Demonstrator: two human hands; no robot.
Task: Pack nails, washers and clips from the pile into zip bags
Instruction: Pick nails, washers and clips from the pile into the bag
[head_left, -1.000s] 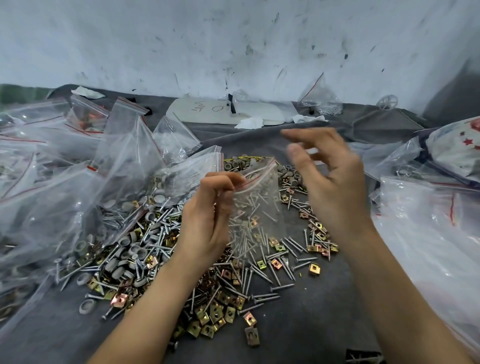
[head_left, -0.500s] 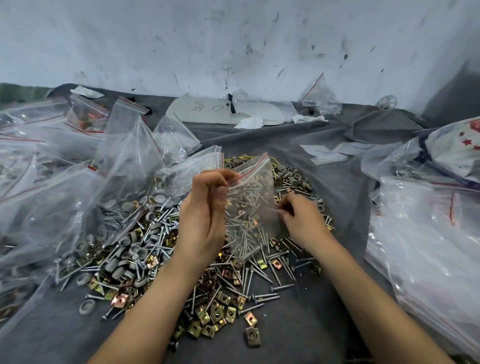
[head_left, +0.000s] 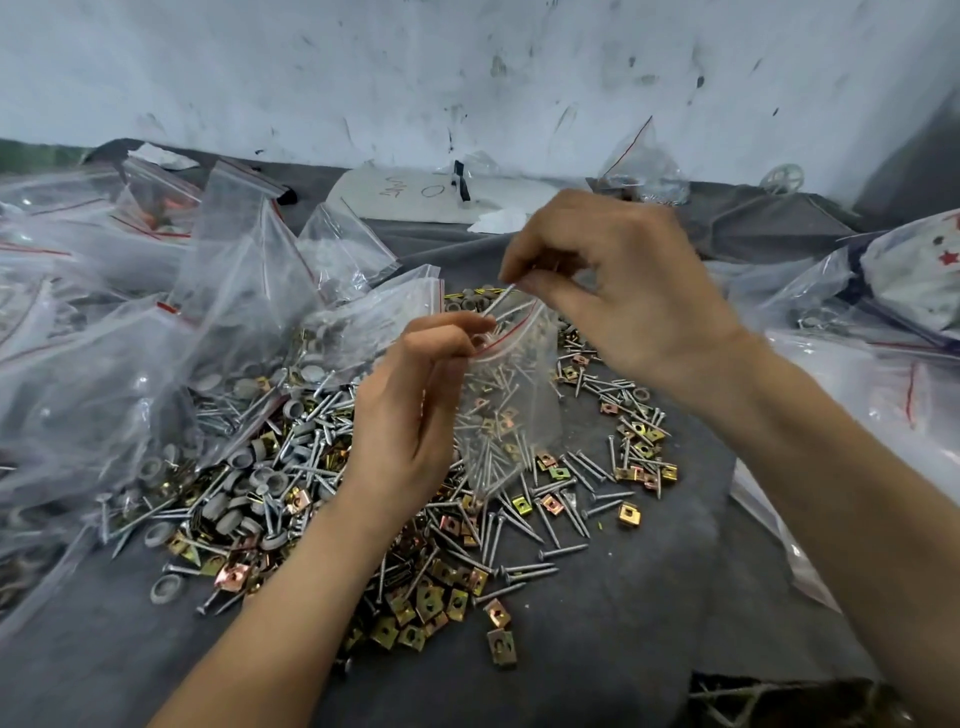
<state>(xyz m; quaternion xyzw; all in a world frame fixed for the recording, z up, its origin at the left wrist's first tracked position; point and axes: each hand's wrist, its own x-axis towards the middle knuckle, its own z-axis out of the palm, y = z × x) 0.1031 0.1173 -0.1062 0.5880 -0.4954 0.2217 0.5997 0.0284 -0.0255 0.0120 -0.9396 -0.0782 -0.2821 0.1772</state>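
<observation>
A clear zip bag (head_left: 511, 410) with a red seal line hangs above the pile, holding several nails and a few clips. My left hand (head_left: 415, 410) pinches its upper left rim. My right hand (head_left: 618, 291) is just above the bag's mouth and pinches a silver nail (head_left: 505, 296) whose tip points down-left over the opening. Below lies the pile (head_left: 322, 467) of silver nails, grey washers and gold and copper clips, spread over the dark grey cloth.
Many clear zip bags (head_left: 156, 332) are heaped at the left, more bags (head_left: 852, 374) at the right. A white board (head_left: 415, 195) lies by the stained wall. Loose clips (head_left: 501, 644) reach toward the cloth's front.
My right hand rose from the pile beside the bag to above its mouth, now pinching a nail. My left hand kept its hold on the bag's rim.
</observation>
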